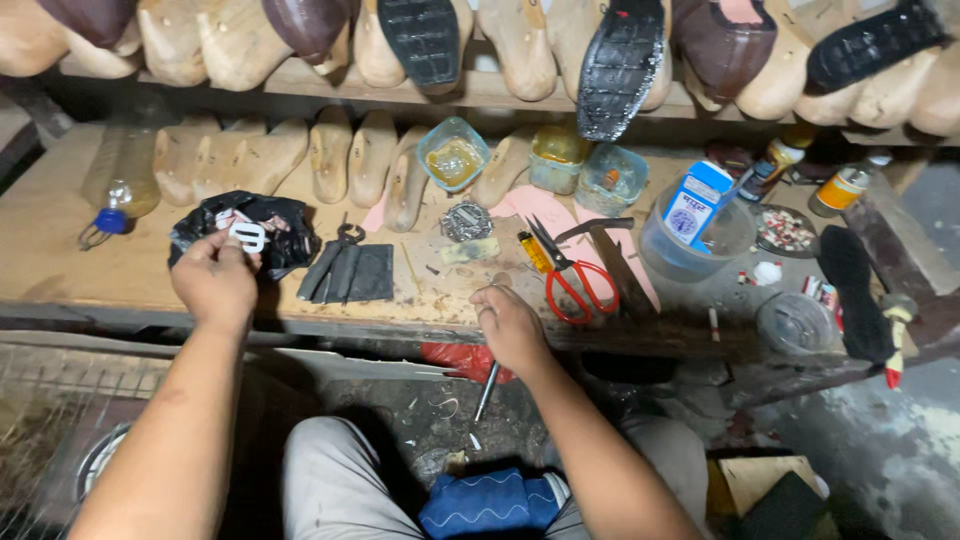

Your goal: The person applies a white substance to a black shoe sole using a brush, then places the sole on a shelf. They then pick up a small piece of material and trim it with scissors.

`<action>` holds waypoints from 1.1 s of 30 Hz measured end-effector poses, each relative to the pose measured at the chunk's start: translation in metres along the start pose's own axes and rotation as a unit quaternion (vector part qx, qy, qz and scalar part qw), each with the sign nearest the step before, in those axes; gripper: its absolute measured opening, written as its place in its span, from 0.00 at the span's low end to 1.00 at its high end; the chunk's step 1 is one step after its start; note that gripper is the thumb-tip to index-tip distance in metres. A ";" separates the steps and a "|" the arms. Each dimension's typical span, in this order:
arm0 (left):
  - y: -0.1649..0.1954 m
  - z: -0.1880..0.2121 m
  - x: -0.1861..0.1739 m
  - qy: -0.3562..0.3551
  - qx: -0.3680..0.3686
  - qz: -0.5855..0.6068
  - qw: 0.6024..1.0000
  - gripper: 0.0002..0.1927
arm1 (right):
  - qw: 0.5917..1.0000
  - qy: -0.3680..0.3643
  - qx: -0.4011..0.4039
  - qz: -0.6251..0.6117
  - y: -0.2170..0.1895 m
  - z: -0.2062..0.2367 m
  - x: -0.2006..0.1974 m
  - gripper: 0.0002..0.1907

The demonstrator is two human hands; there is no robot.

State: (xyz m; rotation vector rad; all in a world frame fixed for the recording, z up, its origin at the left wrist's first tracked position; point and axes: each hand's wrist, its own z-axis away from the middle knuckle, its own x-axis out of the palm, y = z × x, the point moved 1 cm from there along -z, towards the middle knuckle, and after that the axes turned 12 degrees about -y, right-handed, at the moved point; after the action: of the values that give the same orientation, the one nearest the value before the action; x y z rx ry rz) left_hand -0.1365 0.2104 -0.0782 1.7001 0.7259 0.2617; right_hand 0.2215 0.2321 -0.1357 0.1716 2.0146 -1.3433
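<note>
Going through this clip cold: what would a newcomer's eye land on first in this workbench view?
Probably the rows of pale wooden shoe lasts along the shelf at the top, some fitted with dark soles. Next, the red-handled scissors lying mid-bench, just right of the right hand, which grips a thin metal tool pointing down over the bench edge. At the left, the left hand holds a white buckle over a black plastic bag.

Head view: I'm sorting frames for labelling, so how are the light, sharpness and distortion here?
Head view: the bench is evenly lit and sharp around the scissors; the floor under it falls into deep shadow; the shoe lasts along the top bow from wide-angle distortion; the left hand, at the white buckle, and the right hand, holding a thin metal tool, are only slightly soft.
</note>
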 end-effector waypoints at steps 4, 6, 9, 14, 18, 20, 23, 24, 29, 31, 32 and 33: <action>0.004 -0.002 -0.011 -0.007 -0.011 -0.048 0.999 0.09 | 1.000 -0.002 -0.013 0.004 0.000 -0.001 0.001 0.10; 0.003 -0.003 -0.013 -0.014 -0.001 -0.092 0.996 0.09 | 1.000 0.000 -0.017 0.007 0.000 -0.001 0.001 0.11; 0.001 -0.005 -0.014 -0.010 0.078 -0.222 0.972 0.09 | 1.000 0.006 -0.009 0.011 -0.003 -0.001 0.001 0.11; -0.009 -0.017 -0.005 -0.035 -0.049 -0.090 0.994 0.08 | 1.000 0.005 0.019 -0.007 -0.009 -0.002 -0.005 0.10; -0.007 -0.010 0.001 -0.056 0.055 -0.062 0.995 0.06 | 1.000 0.010 0.014 -0.009 -0.013 -0.001 -0.008 0.11; -0.009 0.003 0.002 -0.042 0.079 -0.003 0.996 0.07 | 1.000 0.016 0.009 -0.011 -0.014 0.000 -0.008 0.10; -0.003 0.036 0.010 0.003 0.274 -0.277 0.921 0.08 | 0.999 0.009 0.029 -0.017 -0.014 -0.001 -0.006 0.09; -0.004 0.051 0.015 -0.022 0.221 -0.217 0.951 0.07 | 0.999 0.005 0.039 -0.021 -0.014 -0.003 -0.005 0.09; -0.005 0.139 0.057 -0.190 -0.015 0.069 0.979 0.07 | 0.986 -0.009 0.101 -0.133 -0.022 -0.003 -0.003 0.14; -0.005 0.171 0.074 -0.224 -0.113 0.151 0.956 0.11 | 0.982 -0.036 0.071 -0.170 -0.033 0.007 0.003 0.15; -0.005 0.186 0.079 -0.226 -0.169 0.180 0.942 0.12 | 0.984 -0.061 0.040 -0.160 -0.039 0.017 0.007 0.14; -0.005 0.197 0.081 -0.247 -0.210 0.218 0.920 0.16 | 0.985 -0.086 0.009 -0.151 -0.046 0.028 0.012 0.14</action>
State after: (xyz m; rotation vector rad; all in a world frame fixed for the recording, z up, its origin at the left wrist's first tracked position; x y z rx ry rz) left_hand 0.0312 0.1013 -0.1518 1.4064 -0.0936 0.2589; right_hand 0.2043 0.1841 -0.1143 -0.2438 1.9357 -1.5054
